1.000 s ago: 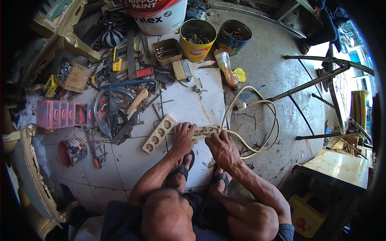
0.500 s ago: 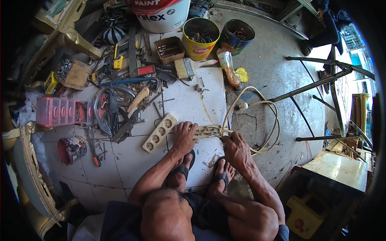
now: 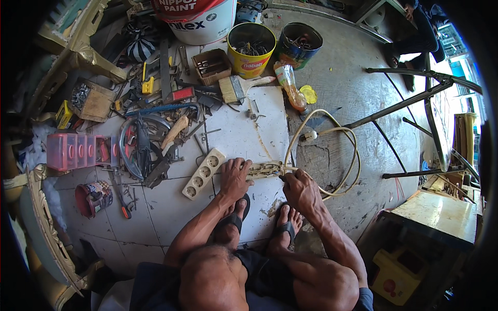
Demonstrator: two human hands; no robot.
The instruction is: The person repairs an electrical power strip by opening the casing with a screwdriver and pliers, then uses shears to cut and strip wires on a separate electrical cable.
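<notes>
The opened half of a power strip [image 3: 265,169], cream-coloured with its inside showing, lies across the tiles in front of my feet. My left hand [image 3: 236,180] is closed over its left end and presses it to the floor. At its right end, where the cable goes in, my right hand [image 3: 302,193] has its fingers pinched together; a small dark tip shows there, too small to name. The socket cover [image 3: 204,174], with several round outlets, lies tilted just left of my left hand. From the right end a cream power cord [image 3: 358,160] loops over the concrete, its plug [image 3: 309,136] lying inside the loop.
Left lie a pile of hand tools [image 3: 150,135], a pink drawer box [image 3: 75,151] and a small pot [image 3: 93,198]. Beyond stand a yellow tin [image 3: 252,62], a dark tin [image 3: 299,54] and a paint bucket [image 3: 199,23]. Metal legs [image 3: 399,106] stand right; another person's leg [image 3: 415,46] shows behind.
My right hand has shifted slightly left and down at the strip's cable end. My left hand keeps its hold. The whole view has moved a little.
</notes>
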